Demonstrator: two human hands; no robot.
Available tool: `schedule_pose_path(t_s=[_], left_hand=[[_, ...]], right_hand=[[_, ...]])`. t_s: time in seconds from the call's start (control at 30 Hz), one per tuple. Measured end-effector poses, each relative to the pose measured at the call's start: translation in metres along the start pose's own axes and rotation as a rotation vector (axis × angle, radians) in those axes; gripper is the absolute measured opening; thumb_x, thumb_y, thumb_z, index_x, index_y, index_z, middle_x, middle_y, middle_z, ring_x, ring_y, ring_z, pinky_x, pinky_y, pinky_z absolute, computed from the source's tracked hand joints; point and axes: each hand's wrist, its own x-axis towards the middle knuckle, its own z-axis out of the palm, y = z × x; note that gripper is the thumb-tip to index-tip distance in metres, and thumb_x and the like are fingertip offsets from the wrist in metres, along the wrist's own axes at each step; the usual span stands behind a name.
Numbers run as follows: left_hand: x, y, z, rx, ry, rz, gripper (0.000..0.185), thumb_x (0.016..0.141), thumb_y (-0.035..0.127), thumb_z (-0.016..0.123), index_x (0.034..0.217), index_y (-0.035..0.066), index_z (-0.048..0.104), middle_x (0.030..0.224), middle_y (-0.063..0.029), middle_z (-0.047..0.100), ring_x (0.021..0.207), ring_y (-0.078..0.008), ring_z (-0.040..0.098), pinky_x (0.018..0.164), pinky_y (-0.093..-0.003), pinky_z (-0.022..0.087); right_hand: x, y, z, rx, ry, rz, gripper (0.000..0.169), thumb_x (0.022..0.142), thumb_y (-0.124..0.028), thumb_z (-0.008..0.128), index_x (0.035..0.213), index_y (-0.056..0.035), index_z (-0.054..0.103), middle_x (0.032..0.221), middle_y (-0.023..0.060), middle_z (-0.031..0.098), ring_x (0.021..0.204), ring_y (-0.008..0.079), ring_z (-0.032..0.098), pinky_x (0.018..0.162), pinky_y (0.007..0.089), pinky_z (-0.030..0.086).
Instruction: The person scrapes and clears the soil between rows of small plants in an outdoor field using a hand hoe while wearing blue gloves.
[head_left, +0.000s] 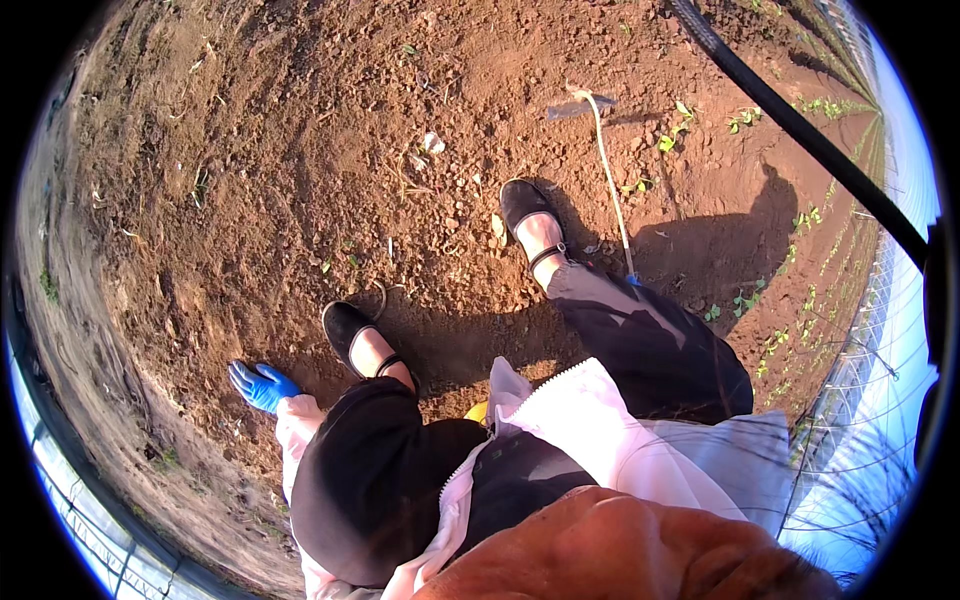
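Observation:
My left hand (262, 386), in a blue glove, is at the left beyond my left knee. Its fingers are extended and partly spread, with nothing held; whether it touches the soil (247, 225) cannot be told. On the right, a hand hoe with a pale, slightly bent wooden handle (605, 157) extends forward past my right shoe. Its flat grey blade (570, 109) is at the soil surface. Only a small blue-gloved part of my right hand (634, 280) shows at the handle's near end; my trouser leg hides the rest.
Small green seedlings (667, 141) grow in rows to the right. My black shoes (525, 202) stand apart on crumbly brown soil. A yellow object (477, 412) shows partly between my legs. A black cable (795, 124) crosses the upper right. Greenhouse framing (862, 337) curves along the right edge.

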Motion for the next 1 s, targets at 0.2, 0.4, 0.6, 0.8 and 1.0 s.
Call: schedule_pose_path(t_s=[0.2,0.4,0.6,0.8,1.0], left_hand=[[-0.004,0.011,0.005,-0.02,0.004,-0.009,0.044,0.095,0.023,0.05,0.133,0.003,0.048,0.131,-0.0175,0.054,0.122,-0.0359,0.049,0.102,-0.0465,0.042],[-0.002,0.01,0.009,-0.026,-0.002,-0.012,0.043,0.095,0.023,0.05,0.133,0.003,0.048,0.131,-0.0176,0.054,0.122,-0.0359,0.05,0.102,-0.0462,0.042],[-0.003,0.009,0.011,-0.041,0.002,-0.015,0.042,0.095,0.023,0.05,0.132,0.004,0.049,0.131,-0.0181,0.054,0.121,-0.0357,0.051,0.102,-0.0459,0.042],[-0.002,0.019,0.001,0.013,0.076,0.034,0.044,0.096,0.03,0.049,0.126,-0.002,0.052,0.123,-0.0212,0.056,0.114,-0.0376,0.054,0.095,-0.0485,0.046],[-0.007,0.009,0.007,-0.018,0.023,0.0,0.045,0.096,0.03,0.049,0.129,0.0,0.051,0.128,-0.0199,0.055,0.119,-0.0366,0.052,0.098,-0.0485,0.044]], right_hand=[[-0.006,0.03,0.001,-0.015,0.054,0.011,0.063,0.096,-0.056,0.041,0.075,-0.0001,0.06,0.064,0.019,0.057,0.059,0.029,0.053,0.057,0.0439,0.039],[0.102,-0.05,-0.015,0.368,0.018,0.034,0.067,0.095,-0.059,0.041,0.067,-0.0006,0.055,0.054,0.0104,0.047,0.054,0.0216,0.042,0.053,0.0408,0.035],[0.094,-0.061,-0.023,0.248,-0.111,0.021,0.066,0.096,-0.056,0.041,0.073,0.0026,0.059,0.061,0.0204,0.054,0.059,0.0318,0.055,0.059,0.0435,0.042],[-0.023,0.041,0.013,-0.04,0.034,-0.041,0.059,0.097,-0.053,0.04,0.09,-0.0006,0.067,0.079,0.0265,0.063,0.082,0.0441,0.063,0.071,0.048,0.047],[0.01,0.012,-0.018,-0.152,-0.103,-0.234,0.057,0.098,-0.052,0.04,0.093,-0.0014,0.067,0.082,0.0265,0.063,0.086,0.0448,0.063,0.072,0.0478,0.048]])
